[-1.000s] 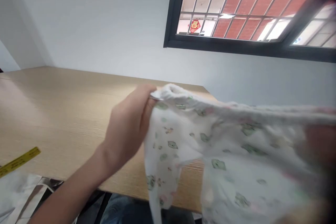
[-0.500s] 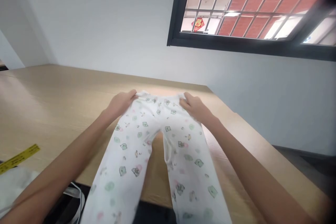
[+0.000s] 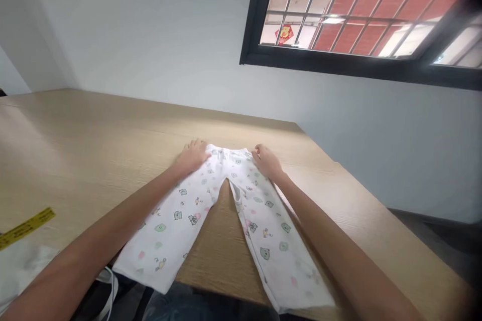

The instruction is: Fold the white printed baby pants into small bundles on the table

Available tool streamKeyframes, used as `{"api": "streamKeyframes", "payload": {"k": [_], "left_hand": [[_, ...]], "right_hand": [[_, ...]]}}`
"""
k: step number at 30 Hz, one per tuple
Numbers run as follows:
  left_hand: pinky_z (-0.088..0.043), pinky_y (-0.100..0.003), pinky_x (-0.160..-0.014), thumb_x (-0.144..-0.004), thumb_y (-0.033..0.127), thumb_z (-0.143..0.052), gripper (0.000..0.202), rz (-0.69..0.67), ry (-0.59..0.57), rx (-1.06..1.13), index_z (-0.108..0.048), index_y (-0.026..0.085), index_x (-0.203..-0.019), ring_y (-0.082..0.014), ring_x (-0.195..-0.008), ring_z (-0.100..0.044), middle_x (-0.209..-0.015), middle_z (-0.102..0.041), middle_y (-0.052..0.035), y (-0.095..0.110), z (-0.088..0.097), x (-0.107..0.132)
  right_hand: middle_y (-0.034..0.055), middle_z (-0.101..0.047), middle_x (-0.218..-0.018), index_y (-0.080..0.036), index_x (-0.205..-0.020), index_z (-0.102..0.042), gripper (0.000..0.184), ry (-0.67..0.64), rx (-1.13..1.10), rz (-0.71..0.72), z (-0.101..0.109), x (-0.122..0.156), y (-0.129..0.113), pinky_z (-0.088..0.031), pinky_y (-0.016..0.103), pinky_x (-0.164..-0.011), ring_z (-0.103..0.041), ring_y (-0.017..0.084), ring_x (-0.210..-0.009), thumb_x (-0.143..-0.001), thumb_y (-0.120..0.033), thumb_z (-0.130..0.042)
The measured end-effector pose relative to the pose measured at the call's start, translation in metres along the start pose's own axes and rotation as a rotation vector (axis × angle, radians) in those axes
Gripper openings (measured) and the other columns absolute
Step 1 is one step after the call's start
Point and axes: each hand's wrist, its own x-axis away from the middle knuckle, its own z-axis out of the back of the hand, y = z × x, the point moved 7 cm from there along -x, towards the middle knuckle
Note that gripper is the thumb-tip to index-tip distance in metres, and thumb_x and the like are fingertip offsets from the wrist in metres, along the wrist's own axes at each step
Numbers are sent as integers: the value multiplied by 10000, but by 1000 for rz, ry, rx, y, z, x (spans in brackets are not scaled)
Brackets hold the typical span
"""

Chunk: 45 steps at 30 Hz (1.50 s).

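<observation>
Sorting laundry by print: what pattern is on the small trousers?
White trousers with small green and pink cartoon motifs, seen in the head view.

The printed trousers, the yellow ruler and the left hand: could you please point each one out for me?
printed trousers [image 3: 259, 225], head view, on the right leg.
yellow ruler [image 3: 26, 227], head view, mid-strip, at the table's left edge.
left hand [image 3: 193, 155], head view, back of the hand.

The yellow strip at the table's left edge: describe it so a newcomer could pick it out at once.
Start from the wooden table below the barred window. Left of the white printed trousers, at the near edge, lies the yellow strip. It alone is narrow and bright yellow with dark markings.
</observation>
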Motion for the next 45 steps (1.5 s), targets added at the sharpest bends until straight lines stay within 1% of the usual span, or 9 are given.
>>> {"api": "streamKeyframes", "payload": {"k": [4, 7, 13, 21, 26, 31, 36, 41, 45], "left_hand": [[-180, -484, -1057, -920, 384, -365, 454, -340, -144, 106, -342, 169, -1319, -241, -1291, -252, -1391, -325, -94, 80, -14, 17], [-306, -439, -1001, -927, 413, -329, 418, -563, -296, 190, -429, 174, -1256, -209, -1178, -430, -1284, -469, -75, 132, -28, 30], [-294, -429, -1012, -914, 484, -213, 593, -628, -418, 197, -428, 60, -1269, -287, -1241, -352, -1323, -417, -177, 165, -30, 57], [-94, -378, -1103, -909, 410, -324, 567, -924, -322, 459, -222, 116, -1383, -221, -1327, -186, -1439, -232, -65, 216, -16, 190], [-197, -296, -1081, -943, 283, -263, 437, -871, -412, 535, -279, 185, -1368, -158, -1278, -315, -1384, -358, -16, 206, 6, 202], [-266, -331, -1057, -901, 393, -382, 483, -522, -344, 368, -332, 195, -1338, -182, -1277, -320, -1370, -388, -42, 139, 53, 142], [-350, -440, -983, -933, 329, -264, 433, -248, -319, 156, -337, 183, -1334, -258, -1228, -389, -1381, -360, -89, 65, 27, 96], [-250, -486, -1046, -922, 444, -249, 546, -162, -274, 75, -277, 134, -1370, -281, -1310, -212, -1417, -270, -91, 61, 12, 162], [-462, -351, -915, -868, 448, -421, 631, -259, -33, -27, -154, 260, -1408, -239, -1181, -450, -1339, -399, -43, 81, 35, 233]], "right_hand": [[63, -533, -1212, -186, -1187, -491, 368, -124, -156, 126, 13, 28, -14, -396, 292, -883, -490, 179, -1092, -924, -324, -274], [6, -574, -1175, -249, -1162, -548, 425, -392, -302, 220, 8, 59, -33, -409, 316, -899, -522, 177, -1062, -928, -419, -236], [4, -312, -1409, -201, -1320, -398, 483, -475, -185, 415, -18, 64, -40, -196, 347, -1071, -254, 172, -1292, -927, -411, -210], [29, -202, -1449, -187, -1385, -264, 488, -389, 41, 331, -44, 8, -22, -111, 406, -1082, -133, 184, -1331, -930, -341, -180], [38, -271, -1426, -214, -1358, -313, 448, -341, 103, 299, -38, 16, -29, -70, 500, -1067, -198, 214, -1315, -930, -308, -221], [86, -281, -1418, -181, -1342, -335, 443, -196, 110, 273, -29, 36, -70, 72, 602, -1010, -178, 275, -1315, -935, -294, -201], [-21, -404, -1353, -301, -1290, -423, 432, -483, -108, 557, -48, 52, -129, -96, 471, -1078, -320, 197, -1263, -948, -343, -162], [14, -338, -1393, -275, -1307, -401, 409, -474, -18, 464, -68, 22, -125, 38, 602, -1021, -240, 257, -1296, -938, -310, -229], [57, -329, -1396, -225, -1313, -395, 431, -434, -71, 334, -75, -2, -114, 75, 639, -987, -232, 272, -1297, -942, -333, -203]]}}
